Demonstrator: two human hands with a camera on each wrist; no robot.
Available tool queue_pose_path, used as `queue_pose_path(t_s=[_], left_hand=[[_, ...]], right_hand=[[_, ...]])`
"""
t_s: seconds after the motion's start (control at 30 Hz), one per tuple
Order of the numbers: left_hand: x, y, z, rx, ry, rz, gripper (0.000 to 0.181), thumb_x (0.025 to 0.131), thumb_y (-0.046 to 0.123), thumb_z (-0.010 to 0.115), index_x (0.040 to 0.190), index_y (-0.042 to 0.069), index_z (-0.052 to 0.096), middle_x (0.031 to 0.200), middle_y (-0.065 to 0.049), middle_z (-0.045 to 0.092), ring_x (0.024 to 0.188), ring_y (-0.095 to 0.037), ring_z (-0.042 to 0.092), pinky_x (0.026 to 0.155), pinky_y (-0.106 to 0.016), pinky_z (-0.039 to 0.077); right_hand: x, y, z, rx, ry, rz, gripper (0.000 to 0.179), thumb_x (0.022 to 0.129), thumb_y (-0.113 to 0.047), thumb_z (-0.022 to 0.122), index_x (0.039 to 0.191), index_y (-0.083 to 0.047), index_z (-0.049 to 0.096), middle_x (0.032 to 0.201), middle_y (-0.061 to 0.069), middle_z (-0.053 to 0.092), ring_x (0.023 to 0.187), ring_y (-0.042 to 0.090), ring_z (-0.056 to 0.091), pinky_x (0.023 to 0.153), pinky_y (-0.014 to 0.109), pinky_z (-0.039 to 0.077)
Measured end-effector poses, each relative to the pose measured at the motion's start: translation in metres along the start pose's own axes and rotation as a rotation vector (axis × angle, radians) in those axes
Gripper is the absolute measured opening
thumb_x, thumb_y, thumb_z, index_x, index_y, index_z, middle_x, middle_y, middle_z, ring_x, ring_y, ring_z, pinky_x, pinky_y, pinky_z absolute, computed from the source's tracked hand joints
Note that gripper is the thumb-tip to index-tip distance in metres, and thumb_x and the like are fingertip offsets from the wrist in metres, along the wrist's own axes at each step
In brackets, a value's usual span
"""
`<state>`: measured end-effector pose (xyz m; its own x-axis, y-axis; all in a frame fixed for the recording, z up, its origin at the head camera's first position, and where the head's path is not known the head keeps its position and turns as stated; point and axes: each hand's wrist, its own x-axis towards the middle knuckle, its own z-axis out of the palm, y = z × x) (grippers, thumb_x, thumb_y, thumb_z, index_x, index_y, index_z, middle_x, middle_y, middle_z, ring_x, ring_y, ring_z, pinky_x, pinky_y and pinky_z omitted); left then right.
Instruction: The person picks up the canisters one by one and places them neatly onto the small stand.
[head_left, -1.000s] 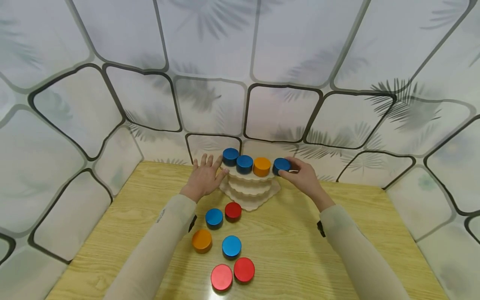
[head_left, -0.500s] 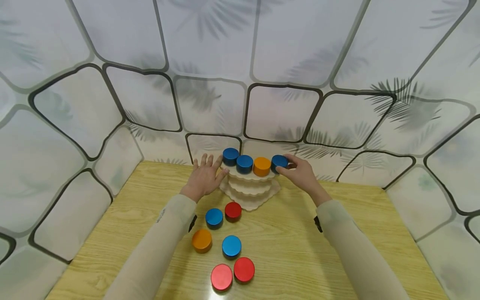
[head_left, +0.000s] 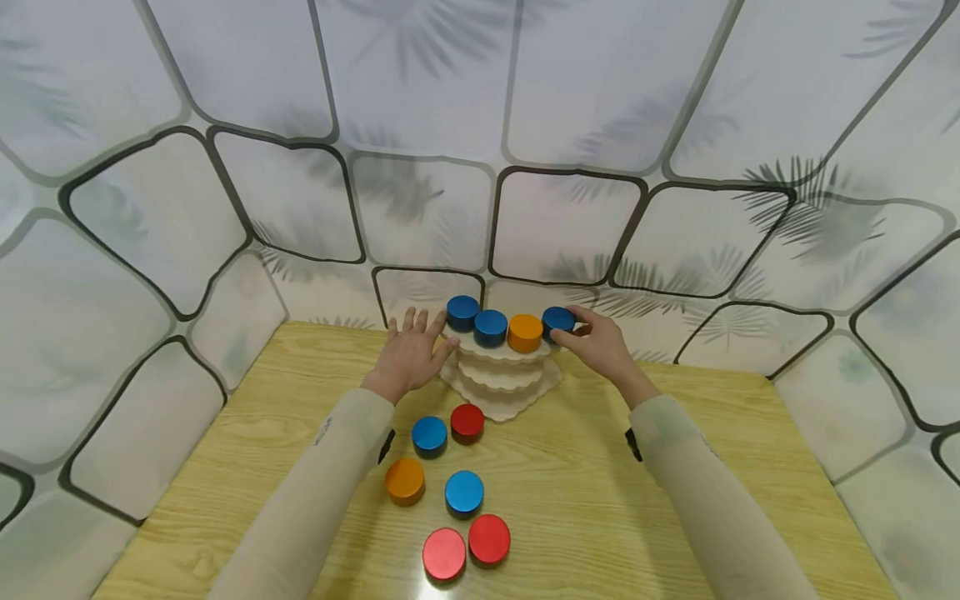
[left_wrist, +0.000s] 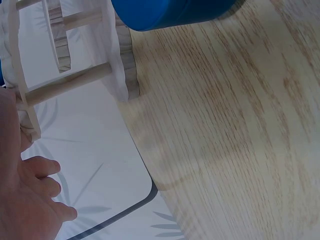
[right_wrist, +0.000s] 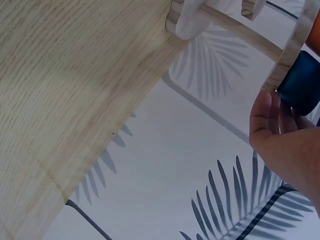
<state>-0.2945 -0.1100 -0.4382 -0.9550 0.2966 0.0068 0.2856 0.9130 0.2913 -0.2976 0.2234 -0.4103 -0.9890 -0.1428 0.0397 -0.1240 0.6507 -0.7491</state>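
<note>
Here, right hand (head_left: 603,343): thumb and fingers curled, gripping the end blue cylinder (head_left: 557,319).
End blue cylinder: upright, at the right end of the top tier, just beside the upper orange cylinder (head_left: 525,333).
Left hand (head_left: 407,354): fingers spread and extended, holding nothing, at the stand's left edge; index fingertip near the leftmost blue cylinder (head_left: 462,313), contact cannot be told.
Stand (head_left: 501,406): pale, three scalloped tiers; top row, left to right, blue, blue, orange, blue.
Table (head_left: 585,500): wood-grained; six loose cylinders, namely two blue, one orange, three red, between stand and person.
Backdrop (head_left: 427,208): pale, dark outlines, grey leaf print.
</note>
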Motion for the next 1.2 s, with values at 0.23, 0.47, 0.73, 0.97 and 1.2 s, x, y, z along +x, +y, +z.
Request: queue_pose_path(t_s=[0.23,0.47,0.73,0.97,1.2], left_hand=[[0.002,-0.001,0.001,0.006,0.009,0.003,0.072,0.113,0.057,0.028,0.171,0.015,0.02,0.172,-0.027,0.023,0.163,-0.048,0.011,0.129,-0.07,0.01],[0.001,0.0,0.001,0.007,0.007,0.002,0.072,0.113,0.056,0.029,0.17,0.014,0.02,0.172,-0.027,0.023,0.162,-0.049,0.012,0.129,-0.07,0.01],[0.001,-0.001,0.004,-0.002,0.011,0.008,0.071,0.113,0.056,0.03,0.17,0.014,0.021,0.172,-0.028,0.023,0.162,-0.049,0.012,0.128,-0.071,0.01],[0.002,-0.002,0.003,0.001,0.019,0.017,0.072,0.113,0.057,0.029,0.171,0.015,0.019,0.172,-0.028,0.023,0.163,-0.048,0.011,0.128,-0.071,0.011],[0.002,-0.003,0.004,0.003,0.016,0.011,0.072,0.113,0.057,0.029,0.171,0.015,0.019,0.172,-0.027,0.023,0.163,-0.048,0.011,0.128,-0.07,0.011]], right_hand=[[0.0,-0.004,-0.002,0.0,-0.006,0.028,0.07,0.101,-0.035,0.07,0.16,-0.008,0.045,0.147,0.022,0.059,0.121,0.038,0.062,0.081,0.036,0.054],[-0.001,-0.002,-0.002,-0.01,-0.014,0.031,0.072,0.102,-0.037,0.07,0.162,-0.009,0.043,0.152,0.021,0.056,0.124,0.039,0.061,0.087,0.041,0.056],[-0.01,0.006,-0.003,0.011,-0.003,0.029,0.084,0.1,-0.044,0.072,0.167,-0.014,0.033,0.164,0.02,0.045,0.129,0.038,0.06,0.095,0.05,0.058],[-0.026,0.012,-0.007,0.061,0.02,-0.016,0.084,0.099,-0.046,0.073,0.167,-0.016,0.033,0.164,0.017,0.045,0.129,0.037,0.061,0.094,0.051,0.059],[-0.045,0.017,0.001,0.086,0.056,-0.071,0.075,0.101,-0.039,0.073,0.163,-0.013,0.041,0.16,0.017,0.049,0.125,0.036,0.063,0.1,0.054,0.055]])
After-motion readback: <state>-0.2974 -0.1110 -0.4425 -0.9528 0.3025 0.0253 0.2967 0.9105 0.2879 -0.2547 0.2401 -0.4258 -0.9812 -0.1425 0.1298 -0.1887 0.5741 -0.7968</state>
